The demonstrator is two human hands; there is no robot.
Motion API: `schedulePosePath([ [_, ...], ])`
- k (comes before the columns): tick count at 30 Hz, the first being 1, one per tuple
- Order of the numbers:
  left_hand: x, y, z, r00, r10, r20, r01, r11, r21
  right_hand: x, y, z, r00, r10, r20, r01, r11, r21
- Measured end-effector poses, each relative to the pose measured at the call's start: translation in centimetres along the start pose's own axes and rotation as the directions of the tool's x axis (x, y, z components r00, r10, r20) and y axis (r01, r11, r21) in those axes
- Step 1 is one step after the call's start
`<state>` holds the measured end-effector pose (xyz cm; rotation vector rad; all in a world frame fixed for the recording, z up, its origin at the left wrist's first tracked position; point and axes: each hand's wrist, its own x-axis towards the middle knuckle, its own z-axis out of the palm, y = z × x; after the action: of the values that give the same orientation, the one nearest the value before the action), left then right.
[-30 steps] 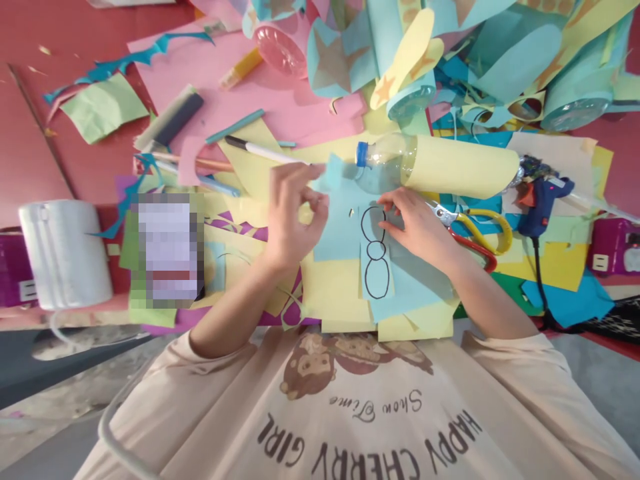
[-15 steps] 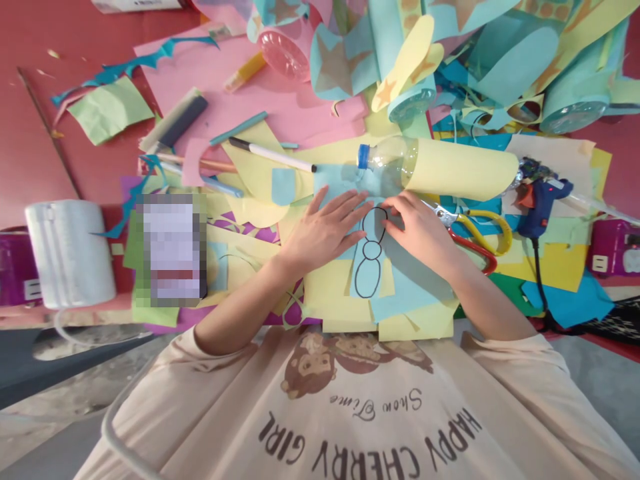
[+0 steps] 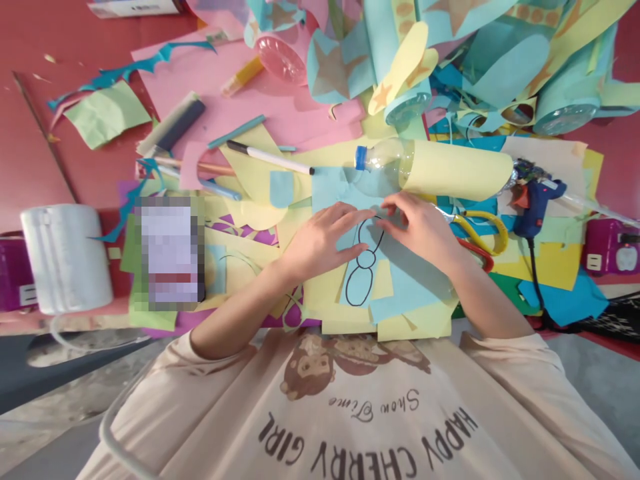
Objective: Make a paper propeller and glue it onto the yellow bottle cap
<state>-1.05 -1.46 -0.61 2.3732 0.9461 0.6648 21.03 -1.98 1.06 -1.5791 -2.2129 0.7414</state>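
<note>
A light blue paper strip (image 3: 359, 285) with black rounded outlines drawn on it lies in front of me, slightly slanted. My left hand (image 3: 327, 241) is at its upper left edge; the index finger reaches over the top of the strip, and the thumb is spread apart from it. At the upper right edge, the bent thumb and index finger of my right hand (image 3: 419, 225) pinch the strip's top corner. The fingertips partly cover the top outline. Just beyond the hands lies a clear plastic bottle (image 3: 385, 163) with a blue cap and a yellow paper wrap (image 3: 457, 168).
Scissors (image 3: 483, 230) with yellow and red handles lie right of my right hand, near a blue glue gun (image 3: 534, 208). A black-and-white marker (image 3: 273, 158), a blurred phone (image 3: 169, 253) and a white pouch (image 3: 67, 259) are leftward. Paper-covered bottles (image 3: 570, 100) crowd the back.
The left hand's flat, spread fingers have drawn in and curled at the strip's top. The strip has turned slightly, its lower end shifting left. The right hand stays nearly in place.
</note>
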Motion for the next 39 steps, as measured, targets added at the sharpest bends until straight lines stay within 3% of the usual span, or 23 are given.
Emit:
schedulePosePath([
  [4,0.1,-0.2,0.2,1.0,-0.01,0.01,0.01,0.999,0.049,0.0,-0.1,0.1,0.987,0.031,0.156,-0.01,0.99,-0.137],
  [7,0.1,-0.1,0.2,0.999,-0.044,0.032,0.044,0.999,-0.015,0.0,-0.3,-0.3,0.983,0.048,0.179,-0.036,0.997,-0.071],
  [9,0.0,0.1,0.2,0.996,-0.067,0.055,0.073,0.992,-0.105,0.0,-0.4,-0.6,0.982,0.061,0.181,-0.072,0.996,0.058],
  [11,-0.2,0.3,0.1,0.993,-0.089,0.076,0.102,0.975,-0.198,0.1,-0.4,-0.8,0.987,0.066,0.145,-0.098,0.969,0.226],
  [17,-0.4,0.8,0.2,0.996,-0.067,0.065,0.088,0.905,-0.416,0.1,0.4,-1.0,0.975,0.152,-0.162,-0.041,0.84,0.542],
  [20,-0.2,1.0,0.3,0.995,-0.033,0.093,0.071,0.892,-0.447,0.0,0.5,-0.7,0.971,0.167,-0.174,-0.028,0.796,0.605],
  [22,-0.1,1.2,0.5,0.99,-0.083,0.117,0.129,0.873,-0.471,0.0,0.4,-0.5,0.978,0.145,-0.152,-0.028,0.807,0.589],
  [26,0.0,1.4,0.4,0.955,-0.279,0.096,0.287,0.803,-0.523,-0.3,0.4,-1.3,0.972,0.073,-0.224,0.028,0.908,0.417],
  [29,0.2,1.1,-0.2,0.9,-0.435,0.037,0.381,0.74,-0.555,-0.7,0.6,-3.4,0.948,-0.021,-0.316,0.026,1.0,0.012],
  [31,0.3,0.7,-0.6,0.851,-0.525,0.009,0.434,0.693,-0.576,-1.0,0.9,-4.9,0.959,-0.006,-0.283,-0.077,0.957,-0.281],
  [33,0.3,0.3,-0.9,0.822,-0.57,-0.012,0.451,0.662,-0.598,-1.1,1.3,-6.0,0.967,0.05,-0.25,-0.16,0.881,-0.444],
  [36,0.3,-0.1,-0.8,0.829,-0.556,-0.059,0.404,0.669,-0.624,-0.7,1.9,-6.6,0.963,0.111,-0.246,-0.228,0.822,-0.522],
  [39,0.3,-0.2,-0.5,0.86,-0.498,-0.109,0.338,0.717,-0.61,0.6,2.0,-6.4,0.972,0.055,-0.227,-0.169,0.837,-0.52],
])
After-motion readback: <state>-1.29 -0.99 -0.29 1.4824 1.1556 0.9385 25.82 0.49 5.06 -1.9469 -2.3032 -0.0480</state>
